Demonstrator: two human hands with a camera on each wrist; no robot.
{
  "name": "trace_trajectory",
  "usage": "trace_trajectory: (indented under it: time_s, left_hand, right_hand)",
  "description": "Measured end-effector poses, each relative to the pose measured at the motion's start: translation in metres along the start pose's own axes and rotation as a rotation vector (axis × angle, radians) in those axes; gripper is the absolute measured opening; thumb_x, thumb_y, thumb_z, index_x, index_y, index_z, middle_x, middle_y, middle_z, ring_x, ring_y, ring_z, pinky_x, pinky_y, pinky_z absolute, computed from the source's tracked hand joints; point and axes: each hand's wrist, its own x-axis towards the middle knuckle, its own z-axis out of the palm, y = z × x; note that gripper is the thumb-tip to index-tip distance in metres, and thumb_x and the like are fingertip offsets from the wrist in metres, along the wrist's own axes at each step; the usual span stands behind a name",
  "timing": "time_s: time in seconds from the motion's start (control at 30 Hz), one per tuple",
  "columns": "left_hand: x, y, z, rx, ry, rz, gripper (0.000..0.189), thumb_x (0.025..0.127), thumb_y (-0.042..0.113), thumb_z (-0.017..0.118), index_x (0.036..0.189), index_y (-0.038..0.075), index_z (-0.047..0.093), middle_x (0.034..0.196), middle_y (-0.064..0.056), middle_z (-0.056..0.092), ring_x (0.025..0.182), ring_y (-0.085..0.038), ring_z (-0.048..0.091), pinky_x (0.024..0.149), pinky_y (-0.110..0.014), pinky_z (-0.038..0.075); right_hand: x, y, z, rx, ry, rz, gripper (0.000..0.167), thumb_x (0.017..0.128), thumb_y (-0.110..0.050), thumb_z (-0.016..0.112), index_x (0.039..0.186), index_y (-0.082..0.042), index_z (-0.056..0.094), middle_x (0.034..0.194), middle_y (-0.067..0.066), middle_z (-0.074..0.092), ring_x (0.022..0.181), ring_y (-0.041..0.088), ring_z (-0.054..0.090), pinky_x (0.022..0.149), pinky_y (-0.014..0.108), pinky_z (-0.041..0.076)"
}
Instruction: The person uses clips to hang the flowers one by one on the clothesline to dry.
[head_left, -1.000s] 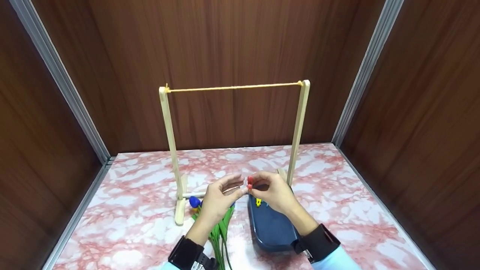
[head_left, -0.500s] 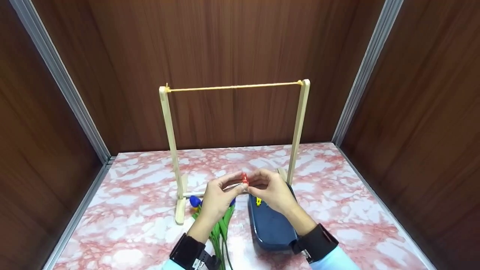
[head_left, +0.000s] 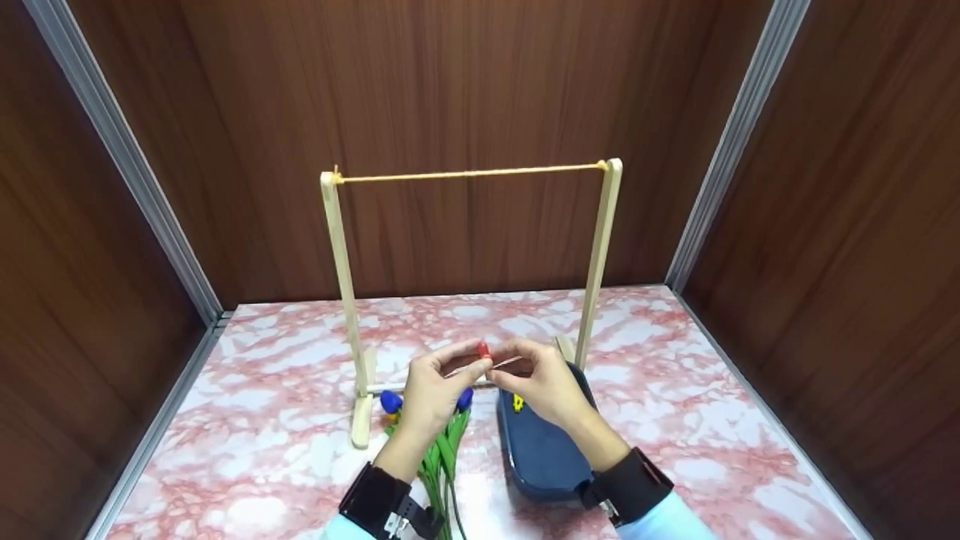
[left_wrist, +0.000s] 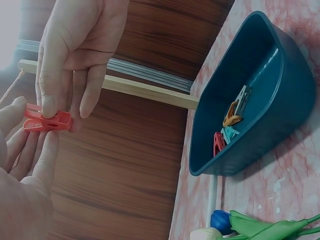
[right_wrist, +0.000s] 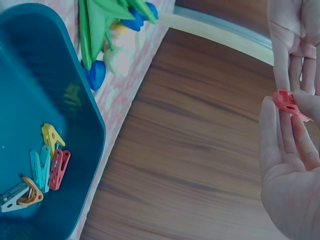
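Observation:
A small red clothespin (head_left: 484, 350) is held up between both hands, above the table and in front of the wooden rack. My left hand (head_left: 433, 390) pinches it between thumb and index finger. From the other side, the thumb and fingers of my right hand (head_left: 546, 382) grip it too. Up close, in the left wrist view, the clothespin (left_wrist: 60, 121) lies across the fingertips of both hands. Below the right hand stands a dark blue plastic bin (head_left: 547, 469). Inside it, in the right wrist view, lie a yellow clothespin (right_wrist: 52, 135) and several others.
Artificial tulips with blue heads (head_left: 391, 403) and green leaves (head_left: 448, 452) lie beneath the left forearm. Behind the hands stands a wooden rack (head_left: 602, 225) with a yellow string (head_left: 469, 174) tied between its posts. Brown wood-grain panels (head_left: 465, 90) surround the marbled table (head_left: 247, 420).
The left hand has closed in on the red clothespin, which the right hand alone held at first. The clothespin has shifted slightly left and tilted. The bin and tulips have stayed in place.

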Motion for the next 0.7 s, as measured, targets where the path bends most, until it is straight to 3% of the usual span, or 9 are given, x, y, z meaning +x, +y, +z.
trace_trajectory:
  time_s: [0.43, 0.7]
  left_hand:
    - [0.0024, -0.0010, -0.0011, -0.065, 0.019, -0.040, 0.041, 0.094, 0.011, 0.084, 0.131, -0.003, 0.073, 0.123, -0.015, 0.077, 0.114, -0.020, 0.074, 0.095, -0.026, 0.061]
    - [0.0031, 0.0010, -0.0012, -0.076, 0.025, -0.051, 0.037, 0.092, 0.010, 0.085, 0.126, -0.002, 0.076, 0.119, -0.015, 0.079, 0.110, -0.018, 0.075, 0.093, -0.026, 0.062]
  right_hand:
    - [0.0014, 0.0002, 0.0013, 0.054, -0.005, -0.007, 0.020, 0.096, -0.006, 0.080, 0.116, -0.003, 0.077, 0.110, 0.013, 0.077, 0.098, 0.028, 0.078, 0.083, 0.027, 0.064]
    - [0.0012, -0.0003, 0.0013, 0.051, -0.003, 0.001, 0.021, 0.096, -0.007, 0.080, 0.117, -0.005, 0.077, 0.111, 0.011, 0.077, 0.097, 0.028, 0.078, 0.082, 0.028, 0.064]
